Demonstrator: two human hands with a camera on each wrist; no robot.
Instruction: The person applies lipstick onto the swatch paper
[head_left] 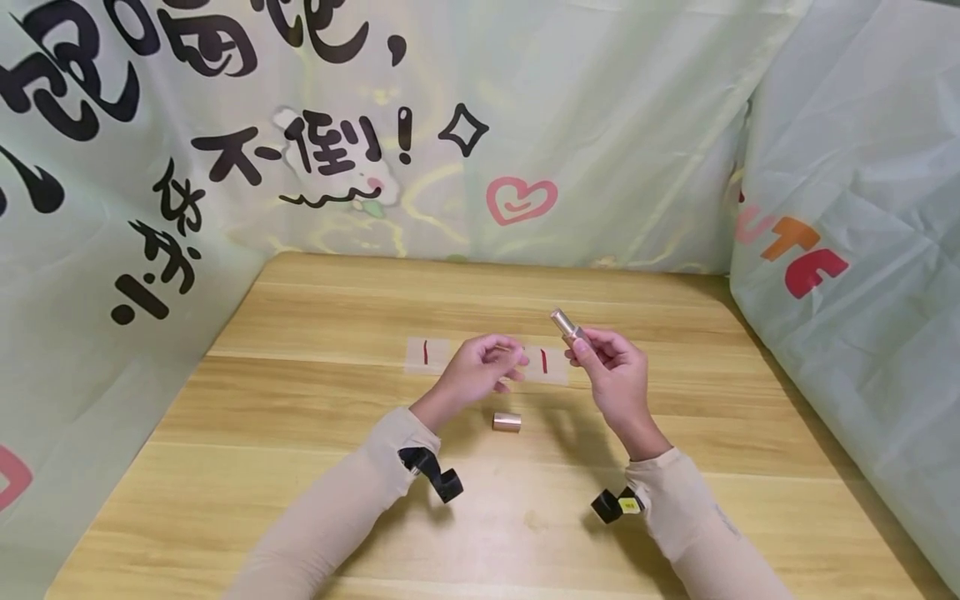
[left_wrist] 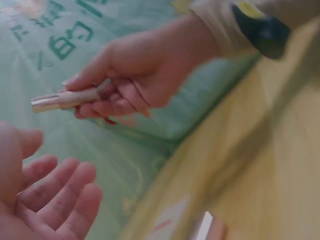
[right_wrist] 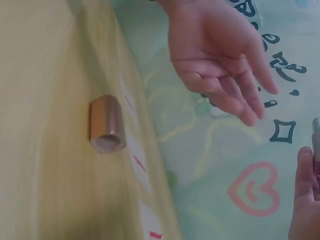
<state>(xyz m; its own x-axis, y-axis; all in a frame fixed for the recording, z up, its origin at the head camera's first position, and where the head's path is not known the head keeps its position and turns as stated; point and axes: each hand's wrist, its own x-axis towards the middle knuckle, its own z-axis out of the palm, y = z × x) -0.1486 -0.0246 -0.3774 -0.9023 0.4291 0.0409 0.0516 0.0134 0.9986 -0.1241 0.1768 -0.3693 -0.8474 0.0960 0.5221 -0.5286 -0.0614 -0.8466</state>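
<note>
My right hand (head_left: 617,375) grips a slim rose-gold lipstick (head_left: 567,326), its shiny narrow end tilted up and to the left, clear of the table. In the left wrist view the lipstick (left_wrist: 65,99) lies between thumb and fingers. Apart from it, my left hand (head_left: 483,365) hovers over the table with loosely bent fingers and nothing in them. Below the hands a rose-gold lipstick cap (head_left: 507,422) lies on its side on the wood; the right wrist view shows the same cap (right_wrist: 107,124) larger.
Pale paper strips with red strokes lie on the wooden table (head_left: 300,417) behind the cap: a left strip (head_left: 415,357) and a right strip (head_left: 555,367), partly behind my left hand. Printed cloth (head_left: 615,125) hangs around the table's back and sides.
</note>
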